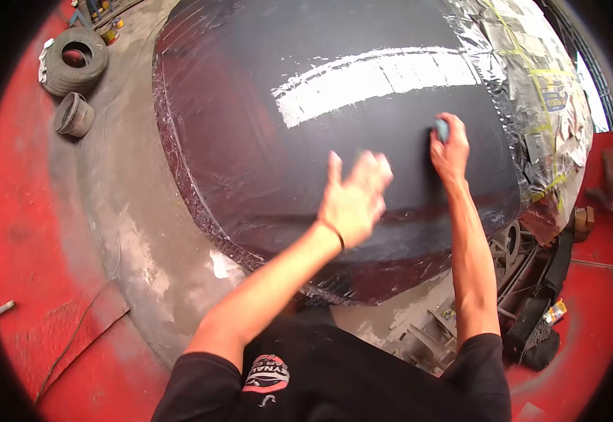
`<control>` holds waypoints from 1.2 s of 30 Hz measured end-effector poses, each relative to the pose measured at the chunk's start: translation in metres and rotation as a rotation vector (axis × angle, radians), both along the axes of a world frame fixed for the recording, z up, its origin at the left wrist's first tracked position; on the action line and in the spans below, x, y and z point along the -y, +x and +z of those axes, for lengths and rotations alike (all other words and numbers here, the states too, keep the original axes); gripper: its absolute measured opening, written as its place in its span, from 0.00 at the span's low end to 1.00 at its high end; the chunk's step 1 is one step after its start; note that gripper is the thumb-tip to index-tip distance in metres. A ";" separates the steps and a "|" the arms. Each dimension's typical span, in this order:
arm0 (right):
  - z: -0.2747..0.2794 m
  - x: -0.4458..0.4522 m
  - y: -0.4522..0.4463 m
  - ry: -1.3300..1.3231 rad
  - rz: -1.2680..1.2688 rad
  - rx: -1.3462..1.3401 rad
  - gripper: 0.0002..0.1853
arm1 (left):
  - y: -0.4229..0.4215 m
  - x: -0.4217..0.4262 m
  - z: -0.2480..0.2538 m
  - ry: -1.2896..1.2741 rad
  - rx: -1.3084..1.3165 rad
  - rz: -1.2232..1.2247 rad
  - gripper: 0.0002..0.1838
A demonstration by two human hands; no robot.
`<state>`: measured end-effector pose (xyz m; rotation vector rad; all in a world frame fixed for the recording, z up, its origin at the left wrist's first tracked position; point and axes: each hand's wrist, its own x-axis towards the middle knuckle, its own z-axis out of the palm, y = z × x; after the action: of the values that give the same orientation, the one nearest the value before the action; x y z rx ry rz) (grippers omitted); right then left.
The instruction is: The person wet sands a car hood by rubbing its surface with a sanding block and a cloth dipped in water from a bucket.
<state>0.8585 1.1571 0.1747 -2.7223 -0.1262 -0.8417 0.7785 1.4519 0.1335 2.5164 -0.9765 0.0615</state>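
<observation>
A dark, wet-looking car hood point(250, 176) fills the middle of the view, with a bright reflection across its upper part. Over its right side, my right hand point(452, 149) is closed on a small blue-grey block point(441, 130) at the hood's surface. My left hand point(357, 193), slightly blurred, is over the lower middle of the hood with its fingers apart and nothing in it. A thin dark band circles the left wrist.
Newspaper and plastic sheeting point(549, 98) with yellow tape cover the area right of the hood. A tire point(74, 74) and a bucket point(74, 116) stand at upper left. Dark car parts point(532, 316) lie at lower right on the red floor.
</observation>
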 end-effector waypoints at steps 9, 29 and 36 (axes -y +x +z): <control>0.081 -0.116 0.057 -0.124 -0.023 -0.458 0.32 | 0.097 0.035 -0.004 -0.024 -0.023 0.269 0.35; -0.024 -0.124 0.005 -0.039 -0.067 -0.009 0.21 | 0.079 -0.091 -0.018 0.014 -0.077 0.189 0.36; -0.020 -0.126 0.011 -0.089 -0.064 0.005 0.19 | 0.274 -0.121 -0.042 0.017 0.024 0.560 0.34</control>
<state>0.8696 1.2834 0.1543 -2.8210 -0.0803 -0.8808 1.0522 1.5733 0.0919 2.7311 -0.2540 0.2521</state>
